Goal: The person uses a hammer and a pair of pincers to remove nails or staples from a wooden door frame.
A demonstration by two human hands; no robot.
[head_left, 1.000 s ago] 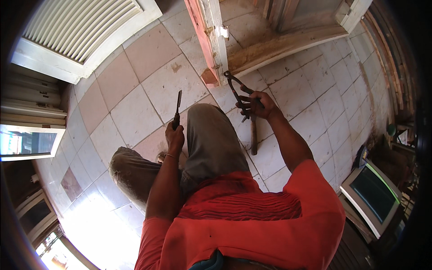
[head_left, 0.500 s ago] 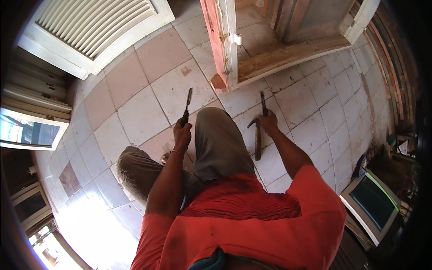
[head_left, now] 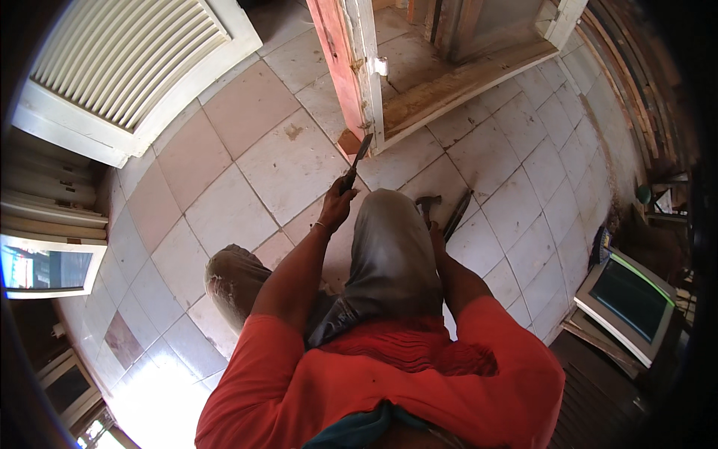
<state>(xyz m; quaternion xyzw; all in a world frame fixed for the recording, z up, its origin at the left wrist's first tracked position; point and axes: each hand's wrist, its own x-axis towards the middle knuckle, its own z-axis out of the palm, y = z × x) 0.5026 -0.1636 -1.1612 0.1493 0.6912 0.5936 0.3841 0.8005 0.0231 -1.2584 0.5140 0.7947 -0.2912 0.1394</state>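
A person's left hand (head_left: 338,203) is gripping a chisel (head_left: 357,161) tightly against a door frame (head_left: 366,82), risking a slip toward the knee, while the right hand (head_left: 436,233), its grip hidden, is reaching beside a hammer (head_left: 428,203).

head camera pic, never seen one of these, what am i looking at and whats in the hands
It is a wide fisheye camera worn on a person's head, looking down, so straight edges bend near the rim. No machine here: a crouching person in a red shirt works with bare hands. The left hand holds a chisel, its blade pointing at the foot of a red and white door frame. The right hand is mostly hidden behind the knee, by a hammer and a dark bar on the tiled floor. A louvred shutter lies top left, an old monitor right.
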